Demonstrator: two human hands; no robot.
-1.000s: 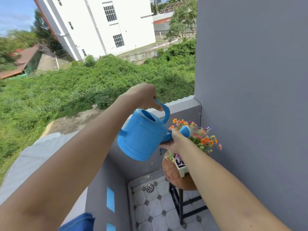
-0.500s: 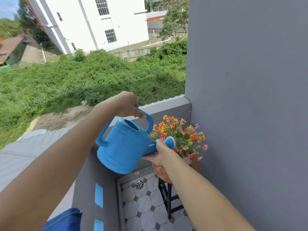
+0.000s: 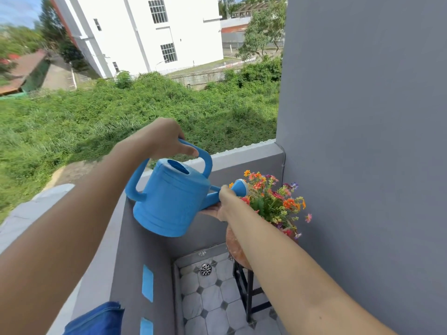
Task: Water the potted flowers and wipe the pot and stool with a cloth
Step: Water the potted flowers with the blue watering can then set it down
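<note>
Blue plastic fills the middle of my view: the watering can (image 3: 169, 199) hangs in the air between my two hands, above the gap between the balcony wall (image 3: 145, 250) and the stool (image 3: 238, 250). My left hand (image 3: 164, 139) is closed over the top handle, fingers wrapped round it, so the can's body sits just below and to the right of that hand. My right hand (image 3: 223, 204) cups the spout from underneath, palm up, thumb resting on top of it; the round sprinkler head pokes out just past the thumb and touches the near edge of the flowers (image 3: 273, 201).

The can is a squat, bright blue tub with ribbed bands near its base, an oval filling hole on top and a second looped handle at its left side. I see no water leaving the head.

Orange, red, pink and purple blooms with green stems stand to the right, close to the grey side wall (image 3: 362, 141). Their pot is hidden behind my right forearm. A blue cloth (image 3: 96, 320) lies at the near left, on the ledge.
</note>
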